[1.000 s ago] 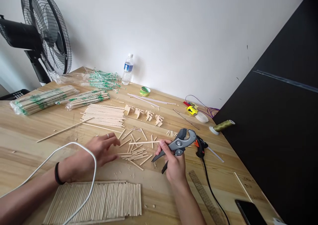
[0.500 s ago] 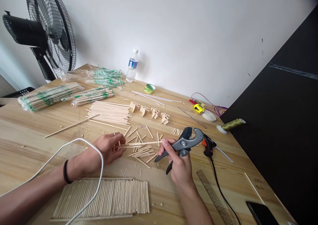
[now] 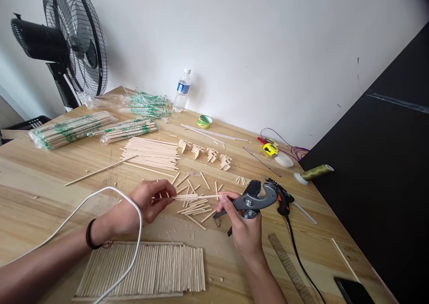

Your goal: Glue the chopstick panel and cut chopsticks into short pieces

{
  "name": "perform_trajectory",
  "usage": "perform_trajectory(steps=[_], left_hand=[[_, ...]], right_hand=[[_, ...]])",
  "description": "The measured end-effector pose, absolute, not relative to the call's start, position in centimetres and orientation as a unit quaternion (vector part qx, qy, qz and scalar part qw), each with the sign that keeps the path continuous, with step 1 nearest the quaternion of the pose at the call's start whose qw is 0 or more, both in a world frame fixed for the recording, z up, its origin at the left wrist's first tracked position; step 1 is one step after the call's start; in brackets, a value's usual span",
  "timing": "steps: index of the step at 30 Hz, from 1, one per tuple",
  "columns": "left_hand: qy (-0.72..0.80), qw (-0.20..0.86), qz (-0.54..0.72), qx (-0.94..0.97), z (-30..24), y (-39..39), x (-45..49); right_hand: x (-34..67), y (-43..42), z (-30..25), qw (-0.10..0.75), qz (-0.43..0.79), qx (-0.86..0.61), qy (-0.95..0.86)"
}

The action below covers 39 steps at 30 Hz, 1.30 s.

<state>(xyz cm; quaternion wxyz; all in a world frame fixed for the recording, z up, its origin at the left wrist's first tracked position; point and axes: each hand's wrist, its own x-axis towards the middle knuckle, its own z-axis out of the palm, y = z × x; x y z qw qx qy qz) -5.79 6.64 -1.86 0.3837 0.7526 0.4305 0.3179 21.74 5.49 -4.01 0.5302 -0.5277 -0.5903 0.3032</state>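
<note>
My left hand (image 3: 147, 203) pinches a long thin wooden stick (image 3: 192, 197) and holds it level above a scatter of short cut sticks (image 3: 196, 205). My right hand (image 3: 241, 225) grips a grey ratchet cutter (image 3: 254, 200), its head lying just right of the stick's far end. A white cable (image 3: 100, 232) loops over my left wrist. A flat panel of glued sticks (image 3: 147, 272) lies on the wooden table (image 3: 40, 196) in front of me.
A black glue gun (image 3: 281, 196) with its cord lies right of the cutter, a ruler (image 3: 290, 268) and a phone (image 3: 351, 290) nearer me. Bundles of sticks (image 3: 73, 128), a water bottle (image 3: 182, 90), tape (image 3: 204, 121), thread spool (image 3: 313, 173) and a fan (image 3: 67, 40) sit farther back.
My left hand moved right from the table, picked up a long stick and raised it. The right hand lowered the cutter towards the stick's end. The camera shifted slightly.
</note>
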Motion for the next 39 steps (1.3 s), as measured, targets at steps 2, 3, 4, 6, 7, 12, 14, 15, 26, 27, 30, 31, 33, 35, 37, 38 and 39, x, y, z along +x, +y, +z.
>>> perform_trajectory(steps=[2,3,4,6,7,12,14,15,26,27,30,31,33,35,37,38,39], left_hand=[[0.429,0.386,0.322,0.750,-1.82,6.61,-5.79],[0.430,0.386,0.324,0.749,-1.82,6.61,-5.78],[0.432,0.386,0.326,0.747,-1.83,6.61,-5.77],[0.434,0.386,0.328,0.745,-1.88,6.63,-5.77],[0.436,0.387,0.328,0.743,-1.91,6.65,-5.77],[0.438,0.374,0.318,0.754,-2.06,6.73,-5.78],[0.431,0.365,0.312,0.764,-2.02,6.78,-5.78],[0.430,0.364,0.308,0.766,-2.00,6.81,-5.79],[0.438,0.370,0.299,0.763,-2.13,6.84,-5.76],[0.440,0.370,0.300,0.761,-2.21,6.85,-5.73],[0.442,0.358,0.305,0.764,-2.38,6.87,-5.72],[0.440,0.351,0.307,0.767,-2.38,6.86,-5.73],[0.432,0.339,0.311,0.775,-2.28,6.78,-5.76],[0.426,0.339,0.307,0.780,-2.11,6.58,-5.77],[0.429,0.344,0.301,0.779,-1.98,6.33,-5.75],[0.431,0.345,0.301,0.777,-1.97,6.22,-5.72],[0.433,0.344,0.302,0.776,-2.00,6.15,-5.69]], right_hand=[[21.66,5.50,-3.85,0.534,0.292,-0.530,-0.590],[21.62,5.49,-3.79,0.537,0.288,-0.531,-0.589],[21.58,5.47,-3.76,0.538,0.284,-0.531,-0.589],[21.52,5.41,-3.76,0.538,0.274,-0.532,-0.594],[21.50,5.38,-3.79,0.536,0.268,-0.532,-0.598],[21.50,5.19,-4.10,0.514,0.220,-0.546,-0.624],[21.50,5.15,-4.09,0.505,0.211,-0.551,-0.630],[21.49,5.13,-4.04,0.503,0.209,-0.552,-0.632],[21.80,5.12,-3.93,0.500,0.183,-0.548,-0.646],[21.83,5.16,-3.92,0.499,0.180,-0.547,-0.648],[21.87,5.31,-3.73,0.498,0.166,-0.539,-0.659],[21.86,5.35,-3.63,0.496,0.163,-0.537,-0.663],[21.81,5.40,-3.44,0.495,0.157,-0.534,-0.667],[21.74,5.39,-3.31,0.489,0.159,-0.534,-0.671],[21.68,5.36,-3.29,0.479,0.166,-0.532,-0.678],[21.67,5.34,-3.33,0.474,0.168,-0.531,-0.682],[21.66,5.32,-3.38,0.470,0.169,-0.530,-0.685]])
